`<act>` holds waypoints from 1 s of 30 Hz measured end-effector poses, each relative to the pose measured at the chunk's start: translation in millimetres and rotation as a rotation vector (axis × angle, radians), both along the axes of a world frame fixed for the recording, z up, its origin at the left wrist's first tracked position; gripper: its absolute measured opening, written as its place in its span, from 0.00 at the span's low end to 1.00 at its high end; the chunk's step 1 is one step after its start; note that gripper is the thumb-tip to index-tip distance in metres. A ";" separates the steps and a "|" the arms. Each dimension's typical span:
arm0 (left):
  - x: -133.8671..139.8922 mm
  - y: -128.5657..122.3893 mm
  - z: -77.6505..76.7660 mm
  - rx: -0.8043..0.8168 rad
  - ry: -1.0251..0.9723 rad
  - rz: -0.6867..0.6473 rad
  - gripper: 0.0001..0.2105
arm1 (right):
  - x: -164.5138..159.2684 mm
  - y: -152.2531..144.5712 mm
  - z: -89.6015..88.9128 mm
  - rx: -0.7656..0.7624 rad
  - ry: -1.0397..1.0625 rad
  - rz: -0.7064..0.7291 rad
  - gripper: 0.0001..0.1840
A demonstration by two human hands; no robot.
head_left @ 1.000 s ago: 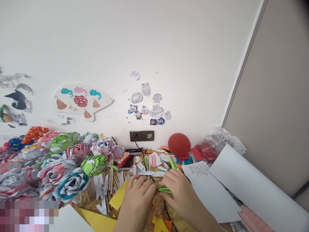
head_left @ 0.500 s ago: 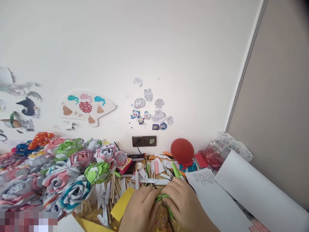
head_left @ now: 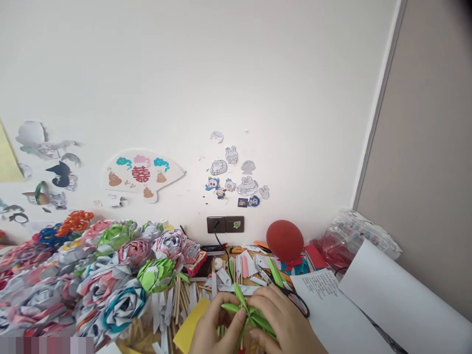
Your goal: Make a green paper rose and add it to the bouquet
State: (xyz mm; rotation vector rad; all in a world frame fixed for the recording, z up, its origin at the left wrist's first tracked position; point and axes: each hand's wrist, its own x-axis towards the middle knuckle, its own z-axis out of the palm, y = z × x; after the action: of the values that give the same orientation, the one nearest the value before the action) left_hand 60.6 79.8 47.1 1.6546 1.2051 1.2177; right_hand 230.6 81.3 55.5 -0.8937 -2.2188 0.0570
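Low in the middle of the head view, both of my hands hold a green folded-paper piece [head_left: 249, 312] whose narrow pointed petals spread from one centre. My left hand [head_left: 220, 322] pinches it between thumb and fingers on the left side. My right hand [head_left: 282, 314] is closed over its right-hand petals, partly hiding them. A yellow paper sheet [head_left: 190, 324] lies just left of my left hand. Scissors with black handles [head_left: 299, 301] rest beyond my right hand, their blades pointing toward the wall.
Folded paper flowers [head_left: 106, 280] crowd the left of the table. Wooden sticks [head_left: 180, 300] and paper strips lie mid-table. A red balloon [head_left: 284, 241] stands by the wall socket [head_left: 224, 224]. White paper sheets [head_left: 401, 300] and a clear plastic bag [head_left: 361, 233] are at right.
The green paper piece has turned so its petals now face up, spread out. My left thumb has come onto its centre. The view has tilted up slightly, and the scissors' handles now show.
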 end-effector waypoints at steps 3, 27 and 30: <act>2.6 -2.1 -0.8 0.012 -0.040 0.075 0.15 | 1.6 -2.2 3.6 0.016 0.025 0.010 0.13; 3.8 -1.0 -1.3 0.031 -0.039 -0.015 0.16 | -1.2 -13.1 8.8 0.142 -0.069 -0.194 0.25; 6.3 -1.7 0.5 0.033 -0.026 -0.013 0.16 | -5.5 -11.5 5.7 0.204 -0.063 -0.261 0.15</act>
State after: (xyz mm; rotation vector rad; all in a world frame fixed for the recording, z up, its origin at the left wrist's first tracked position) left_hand 66.8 78.1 47.6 1.6633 1.1622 1.2536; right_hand 225.1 69.8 61.3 -1.0728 -2.1002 -0.3189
